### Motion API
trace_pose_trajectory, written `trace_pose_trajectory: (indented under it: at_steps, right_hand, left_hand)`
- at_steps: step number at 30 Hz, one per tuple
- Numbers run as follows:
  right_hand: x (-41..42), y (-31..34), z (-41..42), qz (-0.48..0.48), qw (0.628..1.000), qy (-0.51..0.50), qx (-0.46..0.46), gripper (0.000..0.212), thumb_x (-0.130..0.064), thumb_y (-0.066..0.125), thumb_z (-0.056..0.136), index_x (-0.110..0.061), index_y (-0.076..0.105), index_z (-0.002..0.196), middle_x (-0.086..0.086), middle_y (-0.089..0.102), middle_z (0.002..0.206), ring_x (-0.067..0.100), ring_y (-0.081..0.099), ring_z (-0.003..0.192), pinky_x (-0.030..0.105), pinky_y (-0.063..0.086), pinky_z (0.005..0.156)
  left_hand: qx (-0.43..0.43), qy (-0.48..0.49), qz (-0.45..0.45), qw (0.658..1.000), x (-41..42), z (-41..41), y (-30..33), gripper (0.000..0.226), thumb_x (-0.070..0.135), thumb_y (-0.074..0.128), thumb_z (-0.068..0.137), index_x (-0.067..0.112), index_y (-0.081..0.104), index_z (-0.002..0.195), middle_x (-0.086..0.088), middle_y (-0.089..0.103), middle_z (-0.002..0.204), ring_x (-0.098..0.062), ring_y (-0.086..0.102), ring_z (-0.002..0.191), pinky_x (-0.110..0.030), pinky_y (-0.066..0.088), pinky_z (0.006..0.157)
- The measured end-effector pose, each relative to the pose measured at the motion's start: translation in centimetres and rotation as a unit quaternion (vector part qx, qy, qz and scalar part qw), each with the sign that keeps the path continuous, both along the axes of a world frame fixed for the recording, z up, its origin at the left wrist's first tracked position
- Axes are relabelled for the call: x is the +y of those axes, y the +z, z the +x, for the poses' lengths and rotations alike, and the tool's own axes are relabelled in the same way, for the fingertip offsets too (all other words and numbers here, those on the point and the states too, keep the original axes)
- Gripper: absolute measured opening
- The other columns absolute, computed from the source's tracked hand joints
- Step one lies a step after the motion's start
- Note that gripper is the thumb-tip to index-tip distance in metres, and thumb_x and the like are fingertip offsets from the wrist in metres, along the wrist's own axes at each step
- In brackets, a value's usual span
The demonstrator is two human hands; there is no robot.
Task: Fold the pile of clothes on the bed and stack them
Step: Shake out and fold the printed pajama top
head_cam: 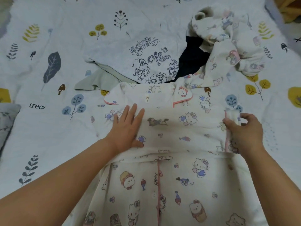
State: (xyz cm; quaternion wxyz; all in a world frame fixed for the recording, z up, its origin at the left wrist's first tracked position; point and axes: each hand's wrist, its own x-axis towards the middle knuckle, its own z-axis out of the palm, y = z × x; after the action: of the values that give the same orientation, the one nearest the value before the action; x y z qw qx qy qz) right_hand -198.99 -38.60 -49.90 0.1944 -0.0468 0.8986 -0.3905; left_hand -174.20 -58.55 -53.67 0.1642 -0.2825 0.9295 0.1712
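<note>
A white pyjama top (169,176) with cartoon cats and pink piping lies spread on the bed in front of me, collar away from me. A sleeve lies folded across its chest. My left hand (128,128) presses flat on the left part of that folded sleeve. My right hand (244,132) pinches the sleeve's pink-edged cuff at the right side. Behind the top lies the unfolded pile: a grey printed t-shirt (141,51), a dark navy garment (190,61), a pale green garment (96,82) and crumpled matching pyjama trousers (228,51).
The bed sheet (48,70) is white with leaf and tree prints and spreads to both sides. A grey pillow corner (6,121) shows at the left edge. Something yellow (291,7) lies at the far right corner.
</note>
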Motion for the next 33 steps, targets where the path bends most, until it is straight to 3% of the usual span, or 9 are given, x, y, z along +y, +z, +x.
trace_pose_trajectory:
  at_steps: [2,5,8,11,14,17,21,24,33]
  right_hand:
    - [-0.2,-0.8,-0.4,0.071,0.997,0.021,0.016,0.05,-0.031,0.065,0.085,-0.011,0.046,0.128,0.018,0.055,0.126,0.034,0.054,0.111,0.041,0.043,0.093]
    - [-0.5,-1.2,-0.5,0.101,0.994,0.034,-0.035,0.057,-0.037,0.057,0.089,-0.009,0.037,0.135,0.018,0.048,0.134,0.036,0.048,0.119,0.042,0.039,0.096]
    - [-0.6,-1.4,-0.5,0.107,0.993,0.046,0.002,0.048,-0.02,0.06,0.087,-0.01,0.042,0.13,0.015,0.055,0.124,0.034,0.052,0.112,0.038,0.041,0.088]
    - [-0.5,-1.7,-0.1,0.094,0.992,0.015,0.079,0.035,-0.012,0.057,0.088,-0.009,0.047,0.121,0.011,0.055,0.095,0.034,0.055,0.098,0.037,0.04,0.08]
    - [-0.7,-2.0,0.0,0.163,0.972,0.021,0.166,0.042,-0.008,0.055,0.086,-0.004,0.045,0.127,0.023,0.055,0.114,0.04,0.048,0.111,0.044,0.039,0.087]
    - [-1.5,-2.5,2.0,0.154,0.935,0.112,0.298,0.049,-0.01,0.056,0.086,0.0,0.043,0.132,0.028,0.044,0.133,0.043,0.039,0.123,0.051,0.032,0.099]
    - [-2.4,-4.7,5.5,0.228,0.869,0.33,0.289,0.06,-0.041,0.035,0.093,-0.009,0.029,0.144,0.019,0.022,0.152,0.034,0.017,0.141,0.057,0.013,0.11]
    - [-1.2,-6.6,4.3,0.339,0.852,0.356,0.182,0.073,-0.062,0.011,0.091,-0.023,-0.012,0.149,0.004,-0.016,0.157,0.019,-0.018,0.144,0.057,-0.006,0.112]
    - [-1.1,-6.8,3.4,0.33,0.845,0.4,0.132,0.072,-0.061,0.013,0.091,-0.028,-0.022,0.145,0.0,-0.026,0.154,0.015,-0.026,0.141,0.055,-0.009,0.111]
  left_hand:
    - [0.009,-0.022,0.011,1.0,0.1,0.2,-0.1,0.119,0.064,0.063,0.07,0.02,-0.018,0.145,-0.008,-0.023,0.154,-0.032,-0.022,0.141,-0.062,0.001,0.109]
    - [0.092,-0.045,0.022,0.995,0.8,0.3,0.0,0.1,0.075,0.048,0.061,0.021,0.026,0.142,-0.014,0.003,0.156,-0.034,-0.009,0.143,-0.065,0.003,0.106]
    - [0.083,-0.162,-0.033,0.983,1.5,0.6,-0.6,0.052,0.054,0.064,0.062,0.017,0.058,0.097,-0.02,0.037,0.142,-0.048,0.023,0.136,-0.074,0.022,0.095]
    - [0.046,-0.176,-0.015,0.983,1.6,0.5,-0.3,0.016,0.024,0.073,0.063,0.017,0.059,0.066,-0.015,0.046,0.139,-0.047,0.028,0.135,-0.075,0.029,0.093]
    - [0.036,-0.108,0.062,0.992,1.5,0.5,1.2,0.029,0.043,0.044,0.076,0.018,0.052,0.063,-0.004,0.034,0.149,-0.029,0.017,0.143,-0.06,0.012,0.112]
    - [0.14,-0.06,-0.025,0.988,2.1,0.1,1.1,0.047,0.044,0.031,0.084,0.013,0.066,0.089,-0.01,0.051,0.137,-0.034,0.039,0.133,-0.062,0.025,0.107]
    - [0.045,-0.004,-0.118,0.992,1.8,0.0,-1.4,0.077,0.063,0.004,0.088,0.018,0.018,0.148,-0.012,0.012,0.156,-0.042,0.01,0.141,-0.062,0.01,0.107]
    - [-0.042,0.054,-0.119,0.99,0.1,2.7,-3.9,0.082,0.073,-0.031,0.063,0.035,-0.032,0.135,0.0,-0.033,0.146,-0.038,-0.024,0.138,-0.058,-0.009,0.11]
    - [-0.081,0.081,-0.127,0.985,-1.0,4.1,-4.6,0.073,0.074,-0.024,0.066,0.039,-0.035,0.129,-0.003,-0.03,0.149,-0.038,-0.02,0.141,-0.053,-0.008,0.113]
